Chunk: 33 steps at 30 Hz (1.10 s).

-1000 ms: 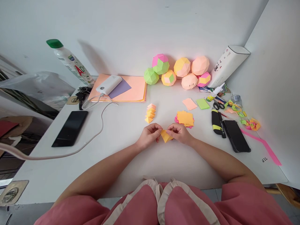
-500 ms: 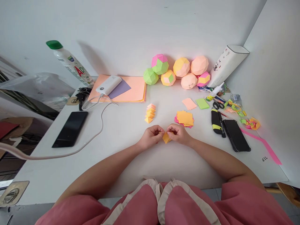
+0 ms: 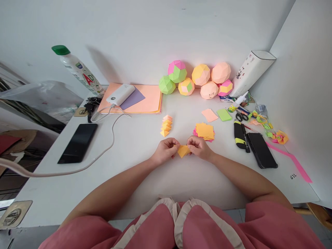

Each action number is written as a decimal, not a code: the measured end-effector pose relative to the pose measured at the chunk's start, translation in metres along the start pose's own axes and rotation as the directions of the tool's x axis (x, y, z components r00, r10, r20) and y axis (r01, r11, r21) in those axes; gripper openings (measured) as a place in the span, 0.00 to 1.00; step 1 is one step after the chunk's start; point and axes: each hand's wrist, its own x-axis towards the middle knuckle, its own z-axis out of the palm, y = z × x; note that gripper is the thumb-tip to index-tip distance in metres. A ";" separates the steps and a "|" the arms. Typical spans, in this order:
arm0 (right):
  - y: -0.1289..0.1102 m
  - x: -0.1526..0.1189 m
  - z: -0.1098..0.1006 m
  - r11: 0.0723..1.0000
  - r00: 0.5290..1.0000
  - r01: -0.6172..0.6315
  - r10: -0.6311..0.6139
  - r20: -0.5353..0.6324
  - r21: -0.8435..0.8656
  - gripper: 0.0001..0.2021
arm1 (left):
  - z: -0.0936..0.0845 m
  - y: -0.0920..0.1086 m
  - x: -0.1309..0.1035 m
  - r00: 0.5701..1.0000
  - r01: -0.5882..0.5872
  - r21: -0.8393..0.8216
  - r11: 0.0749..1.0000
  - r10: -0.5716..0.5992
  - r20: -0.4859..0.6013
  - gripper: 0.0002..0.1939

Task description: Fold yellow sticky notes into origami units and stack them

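A small folded orange paper (image 3: 183,150) is stretched between my two hands above the white table, one point of it facing me. My left hand (image 3: 167,150) pinches its left end between thumb and fingers. On the other side, my right hand (image 3: 199,148) grips the right end the same way. Just beyond my left hand stands a row of folded paper pieces (image 3: 166,126), peach at the back and orange in front. Past my right hand lies a stack of orange paper squares (image 3: 204,131) with pink ones under it.
Several faceted paper balls (image 3: 201,74) line the wall. Peach (image 3: 209,115) and green paper (image 3: 224,114) lie before them. To the right are scissors (image 3: 242,116), a glue bottle (image 3: 236,103), a cutter (image 3: 239,133) and a phone (image 3: 261,150). Leftward are another phone (image 3: 77,143), a cable (image 3: 113,135) and a power bank (image 3: 120,94).
My hands have moved slightly apart, so more of the folded orange paper shows between them. Other things on the table stay where they were.
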 end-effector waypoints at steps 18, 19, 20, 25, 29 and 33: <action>-0.003 0.000 0.000 0.996 0.999 -0.043 0.045 -0.029 0.079 0.09 | 0.001 0.002 0.001 0.998 -0.022 -0.126 0.992 0.015 -0.058 0.10; -0.003 0.000 0.000 0.994 0.998 -0.045 0.049 -0.042 0.098 0.09 | 0.001 0.002 0.001 0.998 -0.026 -0.132 0.991 0.018 -0.065 0.10; -0.003 0.000 -0.001 0.992 0.997 -0.045 0.052 -0.054 0.118 0.09 | 0.001 0.002 0.001 0.997 -0.029 -0.139 0.990 0.019 -0.073 0.10; -0.001 0.000 -0.003 0.983 0.994 -0.032 0.050 -0.096 0.180 0.08 | 0.001 0.002 0.002 0.996 -0.036 -0.176 0.984 0.020 -0.091 0.11; -0.002 0.001 -0.003 0.987 0.995 -0.034 0.049 -0.088 0.158 0.09 | 0.002 0.004 0.002 0.997 -0.056 -0.203 0.978 0.042 -0.069 0.12; -0.003 0.001 -0.002 0.993 0.995 -0.036 0.046 -0.089 0.116 0.11 | 0.003 0.006 0.000 0.998 -0.063 -0.203 0.977 0.056 -0.041 0.14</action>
